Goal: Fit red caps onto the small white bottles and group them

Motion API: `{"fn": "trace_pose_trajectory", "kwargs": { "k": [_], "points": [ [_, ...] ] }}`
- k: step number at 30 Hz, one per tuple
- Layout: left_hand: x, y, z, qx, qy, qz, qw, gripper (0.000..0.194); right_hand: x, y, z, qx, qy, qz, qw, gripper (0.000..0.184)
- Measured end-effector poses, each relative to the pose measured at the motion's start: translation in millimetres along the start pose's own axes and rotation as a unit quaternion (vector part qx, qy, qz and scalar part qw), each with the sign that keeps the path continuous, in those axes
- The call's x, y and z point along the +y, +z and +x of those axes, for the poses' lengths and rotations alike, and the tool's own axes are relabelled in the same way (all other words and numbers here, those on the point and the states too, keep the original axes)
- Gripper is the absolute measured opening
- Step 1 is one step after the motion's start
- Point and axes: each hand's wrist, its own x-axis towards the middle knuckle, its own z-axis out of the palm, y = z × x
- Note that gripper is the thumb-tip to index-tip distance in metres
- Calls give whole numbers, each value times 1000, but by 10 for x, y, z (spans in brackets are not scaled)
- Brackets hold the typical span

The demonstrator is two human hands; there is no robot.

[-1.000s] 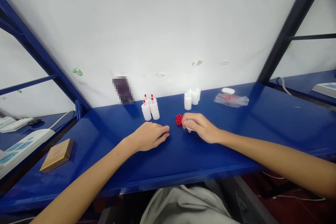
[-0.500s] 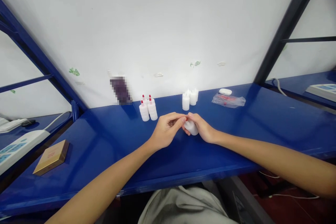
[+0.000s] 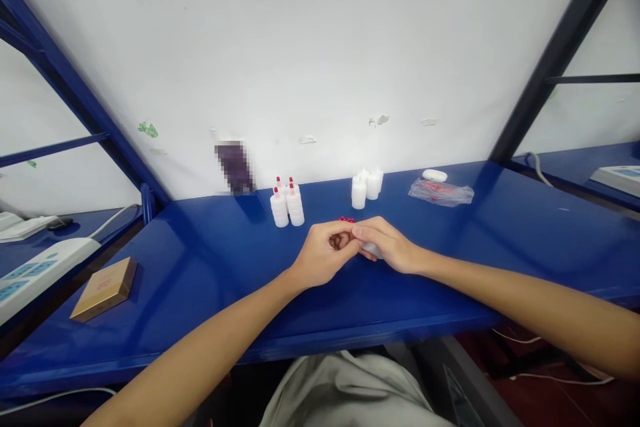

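My right hand (image 3: 393, 245) is wrapped round a small white squeeze bottle (image 3: 374, 251), whose body shows only in part below the fingers. Against its top, my left hand (image 3: 325, 250) is closed in a pinch, fingertips meeting the right thumb. The red cap at those fingertips is hidden now. Just beyond the left hand lie several small red caps (image 3: 347, 219). Further back to the left stands a group of white bottles with red-tipped nozzles (image 3: 287, 205). A second group of white bottles (image 3: 359, 192), with no red tips, stands behind the hands.
At the back right, a clear plastic bag (image 3: 443, 192) with red pieces lies by a white oval object (image 3: 435, 175). A gold box (image 3: 104, 288) rests on the blue table (image 3: 200, 267) at left. A blurred dark patch (image 3: 236, 167) is by the wall.
My right thumb has come across to the left fingertips and now covers the bottle's top and red cap. The red caps behind have come into sight. The view has shifted slightly.
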Motion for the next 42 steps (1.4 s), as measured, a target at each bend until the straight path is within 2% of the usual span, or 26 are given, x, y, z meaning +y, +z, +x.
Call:
{"fn": "trace_pose_trajectory", "kwargs": {
  "k": [3,5,7,9,10,13,17,21,29,31,33,36,39,42],
  "points": [
    [23,-13,-7,6,22,27,999,22,-5,-17,-17,-6,-15,-50,999,43],
    [59,-87,-2,-2,54,72,996,21,-31,-53,-20,-4,-38,-122,992,42],
    [111,-234,15,-31,97,159,982,19,-66,-108,-15,13,-45,-225,973,38],
    [167,-442,40,-91,110,280,949,16,-92,-171,0,48,-18,-331,942,30],
    [192,-556,52,-122,91,333,930,16,-97,-201,9,67,6,-376,924,24],
    [235,-875,77,-151,1,436,887,17,-81,-269,38,84,61,-452,886,16],
    [212,-1148,68,-164,-117,494,846,17,-48,-282,56,66,71,-470,877,17],
    [146,-1249,53,-154,-167,513,828,17,-51,-257,58,52,75,-477,874,16],
    [131,-1233,73,-111,-106,594,790,22,-53,-258,62,51,78,-476,874,16],
    [165,-1170,78,-88,-76,596,795,24,-55,-256,60,56,77,-472,876,16],
    [186,-1052,76,-73,-33,580,811,25,-60,-253,58,62,77,-466,879,15],
    [154,-805,52,-112,44,532,838,24,-69,-244,57,70,79,-459,882,15],
    [66,-585,20,-174,83,534,823,26,-76,-235,54,69,81,-455,884,17],
    [-16,-471,6,-182,84,552,809,28,-75,-237,44,66,72,-448,889,20]
  ]
}}
